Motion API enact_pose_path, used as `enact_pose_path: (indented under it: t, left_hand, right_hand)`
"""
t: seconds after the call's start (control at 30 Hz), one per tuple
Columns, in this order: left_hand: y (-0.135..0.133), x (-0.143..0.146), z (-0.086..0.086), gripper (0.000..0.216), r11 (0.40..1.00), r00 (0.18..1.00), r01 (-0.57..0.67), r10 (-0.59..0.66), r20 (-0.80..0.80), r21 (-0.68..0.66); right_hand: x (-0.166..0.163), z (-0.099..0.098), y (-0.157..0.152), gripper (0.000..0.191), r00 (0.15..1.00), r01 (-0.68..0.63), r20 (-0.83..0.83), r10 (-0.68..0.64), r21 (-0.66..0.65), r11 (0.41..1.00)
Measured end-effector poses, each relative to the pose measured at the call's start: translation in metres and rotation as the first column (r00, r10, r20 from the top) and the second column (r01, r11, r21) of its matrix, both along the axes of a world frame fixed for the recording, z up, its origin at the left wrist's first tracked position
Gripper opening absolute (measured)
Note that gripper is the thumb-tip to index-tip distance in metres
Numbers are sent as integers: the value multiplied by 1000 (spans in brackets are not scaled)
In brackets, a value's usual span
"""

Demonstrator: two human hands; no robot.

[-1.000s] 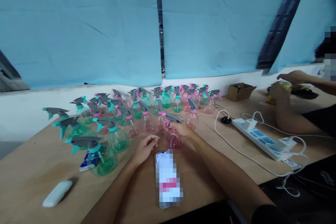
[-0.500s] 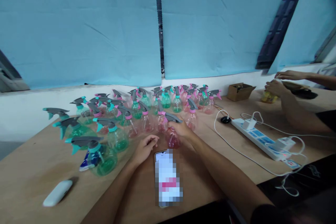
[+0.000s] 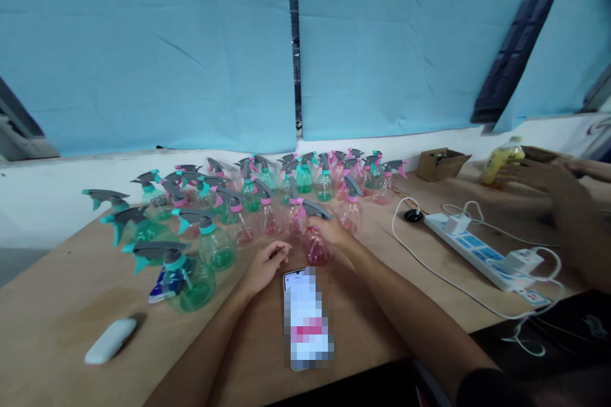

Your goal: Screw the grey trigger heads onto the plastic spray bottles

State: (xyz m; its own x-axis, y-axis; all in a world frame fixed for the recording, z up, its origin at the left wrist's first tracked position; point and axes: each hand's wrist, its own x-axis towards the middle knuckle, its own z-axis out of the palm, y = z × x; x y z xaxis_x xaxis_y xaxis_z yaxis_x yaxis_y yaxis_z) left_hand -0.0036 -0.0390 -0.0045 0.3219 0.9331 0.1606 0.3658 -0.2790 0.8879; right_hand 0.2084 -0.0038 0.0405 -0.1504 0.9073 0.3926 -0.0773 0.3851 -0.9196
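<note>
Your right hand point(image 3: 334, 232) has its fingers wrapped round the neck of a pink spray bottle point(image 3: 316, 243), standing upright mid-desk point(image 3: 57, 305), just far of the phone point(image 3: 305, 318). Left hand point(image 3: 265, 266) rests loosely curled w/ nothing in it, just left of the bottle. Bunch of other spray bottles point(image 3: 248, 197) clustered far-left; power strip point(image 3: 482, 254) to the right.

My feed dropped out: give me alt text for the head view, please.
The right hand grips a pink spray bottle on a wooden table; the left hand rests beside it above a phone. Many green and pink spray bottles stand behind.
</note>
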Motion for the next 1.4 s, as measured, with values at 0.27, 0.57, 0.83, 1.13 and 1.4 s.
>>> enact_pose_path:
  t: [0.27, 0.57, 0.83, 1.13, 1.4]
  left_hand:
    - [1, 0, -1, 33, 1000, 1000, -6, 6, -14, -4]
    - [1, 0, -2, 35, 1000, 1000, 1, -1, -2, 7]
    - [0, 1, 0, 35, 1000, 1000, -12, 12, -13, -4]
    - [-1, 1, 0, 35, 1000, 1000, -15, 15, -6, -13]
    - [-1, 2, 2, 35, 1000, 1000, -14, 14, 1, -16]
  right_hand:
    - [-1, -5, 5, 14, 998, 55, -20, -54, 49, 997]
    - [-2, -4, 6, 7, 999, 48, -10, -48, -2, 999]
    - [-4, -10, 1, 19, 969, 236, 41, -243, 133, 963]
    - [-3, -22, 1, 64, 784, 569, -7, -621, 406, 715]
    - [5, -34, -1, 73, 793, 465, 126, -596, 508, 725]
